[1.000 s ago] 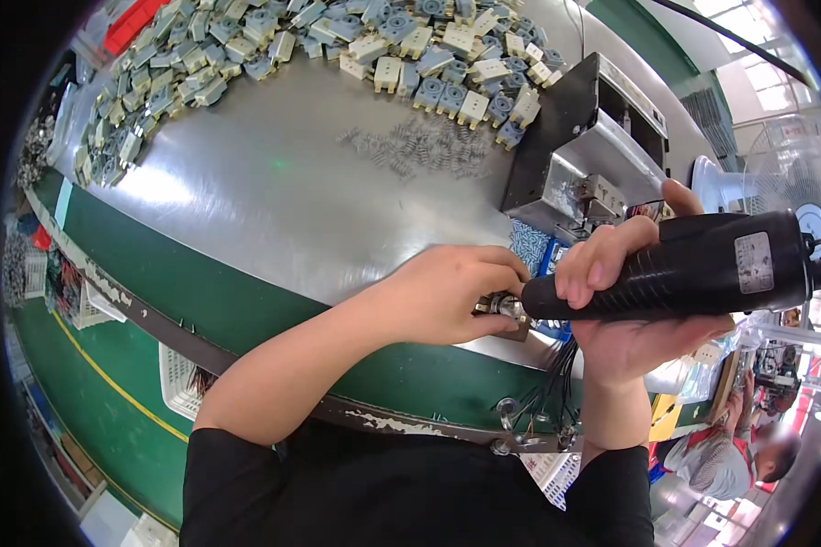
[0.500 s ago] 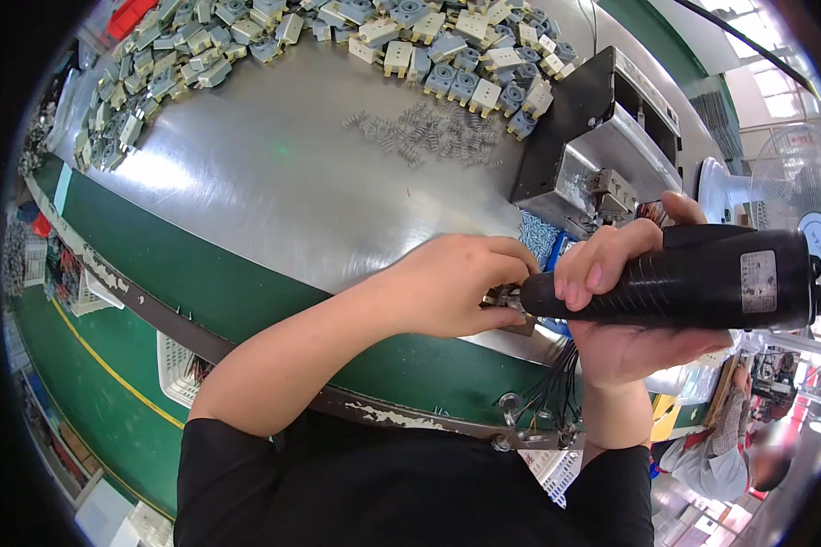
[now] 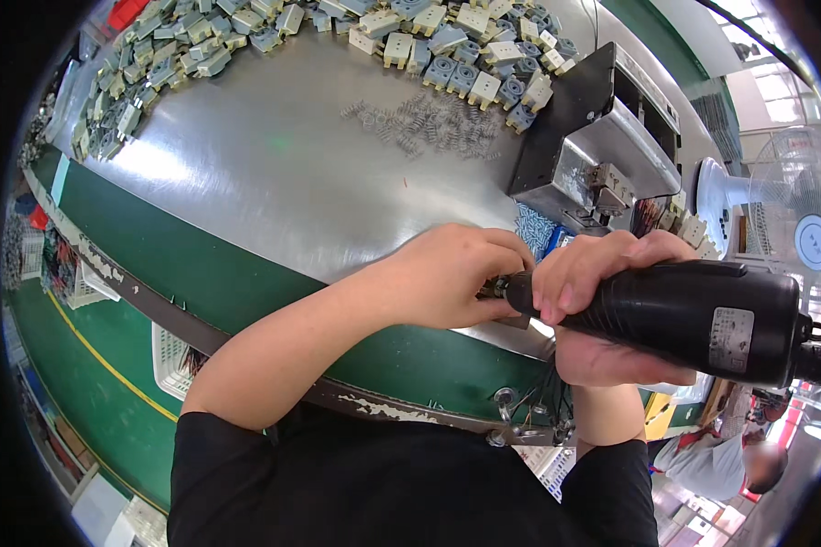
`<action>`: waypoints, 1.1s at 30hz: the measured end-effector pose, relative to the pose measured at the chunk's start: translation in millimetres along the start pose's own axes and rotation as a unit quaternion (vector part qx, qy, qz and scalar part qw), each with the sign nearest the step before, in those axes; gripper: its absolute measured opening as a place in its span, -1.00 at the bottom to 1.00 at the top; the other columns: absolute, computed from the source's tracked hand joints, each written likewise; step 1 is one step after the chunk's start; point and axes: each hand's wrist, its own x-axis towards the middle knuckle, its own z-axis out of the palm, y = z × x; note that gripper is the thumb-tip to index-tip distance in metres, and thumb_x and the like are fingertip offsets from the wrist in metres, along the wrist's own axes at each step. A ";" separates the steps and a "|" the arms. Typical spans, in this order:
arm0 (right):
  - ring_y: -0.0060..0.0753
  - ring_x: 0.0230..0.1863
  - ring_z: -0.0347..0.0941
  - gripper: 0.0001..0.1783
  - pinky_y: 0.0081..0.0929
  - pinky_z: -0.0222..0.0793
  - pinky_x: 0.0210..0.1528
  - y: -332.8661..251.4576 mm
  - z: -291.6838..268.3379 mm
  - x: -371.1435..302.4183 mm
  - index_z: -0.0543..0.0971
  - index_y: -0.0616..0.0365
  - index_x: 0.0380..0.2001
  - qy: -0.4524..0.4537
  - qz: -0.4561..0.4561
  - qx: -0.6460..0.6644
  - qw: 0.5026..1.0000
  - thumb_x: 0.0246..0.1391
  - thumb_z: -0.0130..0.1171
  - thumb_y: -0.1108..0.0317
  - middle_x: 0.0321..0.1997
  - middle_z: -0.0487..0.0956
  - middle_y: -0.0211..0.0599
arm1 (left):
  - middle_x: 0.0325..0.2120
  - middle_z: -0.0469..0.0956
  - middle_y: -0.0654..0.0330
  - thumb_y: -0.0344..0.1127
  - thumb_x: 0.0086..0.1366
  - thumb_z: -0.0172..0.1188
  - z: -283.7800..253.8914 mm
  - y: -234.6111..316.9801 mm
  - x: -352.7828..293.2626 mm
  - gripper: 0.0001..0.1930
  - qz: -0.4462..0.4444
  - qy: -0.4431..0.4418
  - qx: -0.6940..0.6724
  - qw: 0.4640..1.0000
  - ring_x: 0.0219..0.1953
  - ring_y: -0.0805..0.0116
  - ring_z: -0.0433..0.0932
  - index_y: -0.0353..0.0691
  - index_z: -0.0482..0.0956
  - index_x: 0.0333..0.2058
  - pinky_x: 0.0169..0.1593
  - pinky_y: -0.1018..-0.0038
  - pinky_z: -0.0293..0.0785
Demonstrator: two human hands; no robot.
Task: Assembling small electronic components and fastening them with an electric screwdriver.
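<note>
My right hand (image 3: 602, 283) is wrapped round a black electric screwdriver (image 3: 684, 314), held nearly level with its back end to the right and tilted slightly down. Its nose points left, toward my left hand (image 3: 465, 278). The fingers of that hand pinch a small part (image 3: 494, 288) right at the screwdriver's tip; most of it is hidden, so its kind cannot be told. Both hands are over the near edge of the metal worktable (image 3: 274, 191). Just beyond them lies a heap of small screws (image 3: 536, 228).
A black and metal box-shaped machine (image 3: 602, 137) stands beyond my hands. Coil springs (image 3: 429, 126) lie scattered mid-table, with heaped grey and cream socket-like parts (image 3: 465, 68) behind. A fan (image 3: 798, 191) is at the right. Another person (image 3: 721, 465) sits at lower right.
The screwdriver's back end has swung downward, and my right hand has turned with it and shifted slightly left. My left hand has risen a little, still pinching the part at the tip.
</note>
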 end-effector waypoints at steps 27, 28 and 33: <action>-0.26 0.23 0.47 -0.15 -0.26 0.37 0.27 -45.9 -32.1 0.9 0.03 0.35 0.52 0.016 0.101 -0.304 0.947 0.45 0.05 0.01 0.20 0.52 -0.03 | -0.31 0.72 0.20 -0.34 -0.07 0.63 22.1 20.2 -4.8 -0.65 0.191 0.107 0.143 0.965 -0.23 0.16 0.73 -0.16 0.72 -0.28 -0.10 0.26 0.71; -0.25 0.27 0.45 -0.22 -0.27 0.35 0.28 -51.1 -34.3 -3.3 0.06 0.36 0.51 -0.009 0.119 -0.335 0.935 0.44 0.05 0.17 0.25 0.49 -0.03 | -0.31 0.72 0.20 -0.34 -0.07 0.63 23.7 22.5 -8.1 -0.65 0.194 0.102 0.145 0.965 -0.23 0.16 0.73 -0.16 0.72 -0.28 -0.10 0.26 0.71; -0.33 0.03 0.49 -0.40 -0.33 0.44 0.07 -62.7 -40.5 -43.2 0.33 0.29 0.29 0.178 0.102 -0.317 0.926 0.27 0.26 0.36 0.00 0.55 -0.21 | -0.31 0.73 0.18 -0.38 -0.08 0.64 24.4 23.4 -11.5 -0.65 0.129 0.100 0.118 0.979 -0.19 0.16 0.75 -0.20 0.71 -0.30 -0.09 0.26 0.71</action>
